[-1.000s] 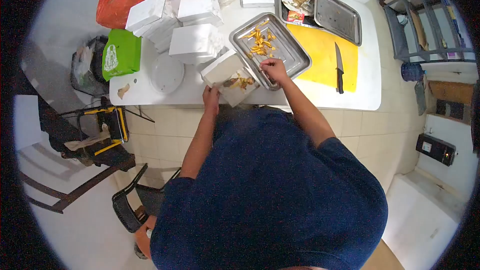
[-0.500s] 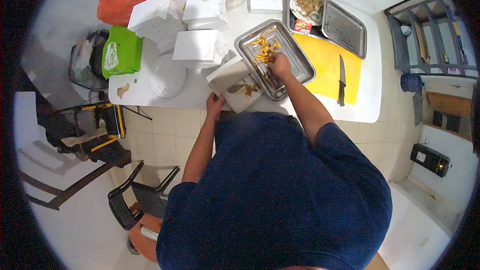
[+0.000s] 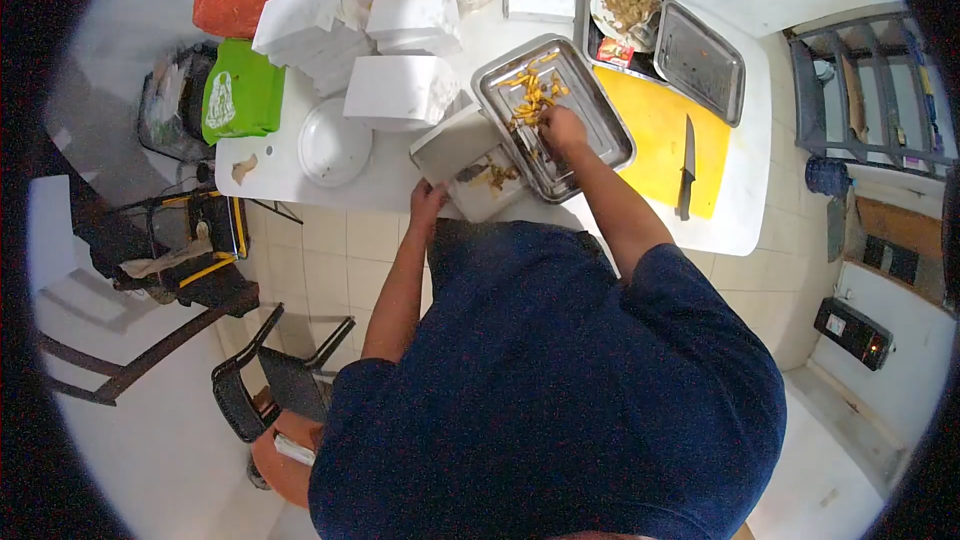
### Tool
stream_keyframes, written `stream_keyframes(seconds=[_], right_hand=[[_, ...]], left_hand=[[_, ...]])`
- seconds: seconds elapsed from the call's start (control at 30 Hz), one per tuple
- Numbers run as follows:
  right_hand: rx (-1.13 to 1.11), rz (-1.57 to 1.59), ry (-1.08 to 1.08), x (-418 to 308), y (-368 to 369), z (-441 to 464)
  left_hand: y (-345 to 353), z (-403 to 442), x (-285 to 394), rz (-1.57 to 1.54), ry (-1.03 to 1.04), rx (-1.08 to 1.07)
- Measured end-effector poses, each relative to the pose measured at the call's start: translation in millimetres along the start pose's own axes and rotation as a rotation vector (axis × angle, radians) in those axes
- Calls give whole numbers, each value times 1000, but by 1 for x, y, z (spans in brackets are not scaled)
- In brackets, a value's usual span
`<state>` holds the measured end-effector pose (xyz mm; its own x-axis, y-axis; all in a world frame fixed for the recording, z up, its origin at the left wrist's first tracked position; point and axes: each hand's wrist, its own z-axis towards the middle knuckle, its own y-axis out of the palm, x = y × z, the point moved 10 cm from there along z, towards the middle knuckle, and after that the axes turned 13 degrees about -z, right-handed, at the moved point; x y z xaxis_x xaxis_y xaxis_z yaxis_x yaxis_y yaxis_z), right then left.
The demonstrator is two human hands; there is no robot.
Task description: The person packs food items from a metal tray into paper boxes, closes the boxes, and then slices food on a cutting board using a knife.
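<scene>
My right hand (image 3: 564, 130) reaches into a metal tray (image 3: 618, 152), its fingers closed at the lower edge of a pile of yellow French fries (image 3: 532, 92). Darker pieces lie by my fingertips, partly hidden by the hand. An open white takeaway box (image 3: 452, 142) stands at the table's front edge, close against the tray's left side. Some fries and brown food (image 3: 493, 176) lie inside it. At the box's left front corner is my left hand (image 3: 428, 202), with its fingers closed on the box's edge.
Stacked white boxes (image 3: 400, 88) and a round white lid (image 3: 336, 145) are on the left. A knife (image 3: 688, 168) lies on a yellow cutting board (image 3: 640, 120) at right. Behind it, a second tray (image 3: 585, 15) holds a plate of food (image 3: 627, 8). A chair (image 3: 290, 380) stands behind on the left.
The view has shifted slightly. My right hand stays at the fries with little movement, and my left hand remains at the box's corner.
</scene>
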<state>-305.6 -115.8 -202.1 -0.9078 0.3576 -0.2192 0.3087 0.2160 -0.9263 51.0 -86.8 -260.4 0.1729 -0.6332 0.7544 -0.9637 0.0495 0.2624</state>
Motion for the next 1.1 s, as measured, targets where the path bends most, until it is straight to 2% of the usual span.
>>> stream_keyframes(seconds=[0.1,0.2,0.33,0.4,0.73,0.83,0.93,1.03,1.1], right_hand=[[30,-12,-16,4,1,2],[41,-16,-28,4,-5,-1],[-29,-42,20,11,5,-3],[-15,-94,-21,9,10,1],[-97,-209,9,8,19,-18],[-77,-27,120,16,19,-29],[-13,73,37,9,10,-35],[-128,235,28,-2,13,-48],[-30,205,-45,-20,2,-58]], left_hand=[[3,2,-4,-155,-78,-26],[0,-1,0,-114,-117,55],[12,-10,13,-51,-103,34],[12,-11,15,-49,-101,58],[11,-9,11,-119,-31,11],[6,-9,7,-139,-16,15],[7,-6,6,-123,-9,-19],[11,-1,0,-111,9,-43],[8,6,-2,-86,-15,-24]])
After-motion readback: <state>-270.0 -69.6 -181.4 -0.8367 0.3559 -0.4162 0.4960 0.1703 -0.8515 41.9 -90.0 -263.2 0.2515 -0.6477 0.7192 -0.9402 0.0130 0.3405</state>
